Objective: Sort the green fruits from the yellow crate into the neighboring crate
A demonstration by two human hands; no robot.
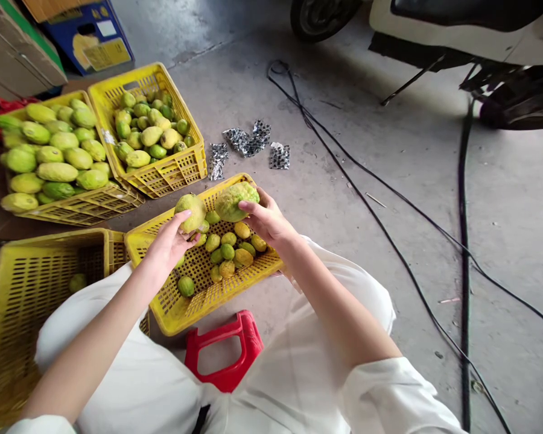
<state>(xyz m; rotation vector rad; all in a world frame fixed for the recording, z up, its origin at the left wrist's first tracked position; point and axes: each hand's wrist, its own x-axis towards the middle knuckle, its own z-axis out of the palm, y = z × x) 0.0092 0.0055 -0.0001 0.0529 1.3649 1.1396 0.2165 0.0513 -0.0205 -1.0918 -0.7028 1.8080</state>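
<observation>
My left hand (168, 242) is closed round a yellow-green citrus fruit (190, 212), its thumb lying on the near side. A larger, bumpy green citrus fruit (231, 202) is gripped in my right hand (268, 218), thumb on top. Both fruits are held close together over a yellow plastic crate (208, 301) in front of my knees. Inside that crate lie several smaller green and yellow fruits (227, 252), with one green fruit (186, 286) apart near its left side. The undersides of the held fruits are hidden.
Two yellow crates (194, 166) (95, 208) heaped with fruit stand at the upper left. A deep crate (40, 271) is beside my left leg. Silver wrappers (248, 141), black cables (389, 241), a red stool (228, 361) and a parked scooter (470, 36) are around.
</observation>
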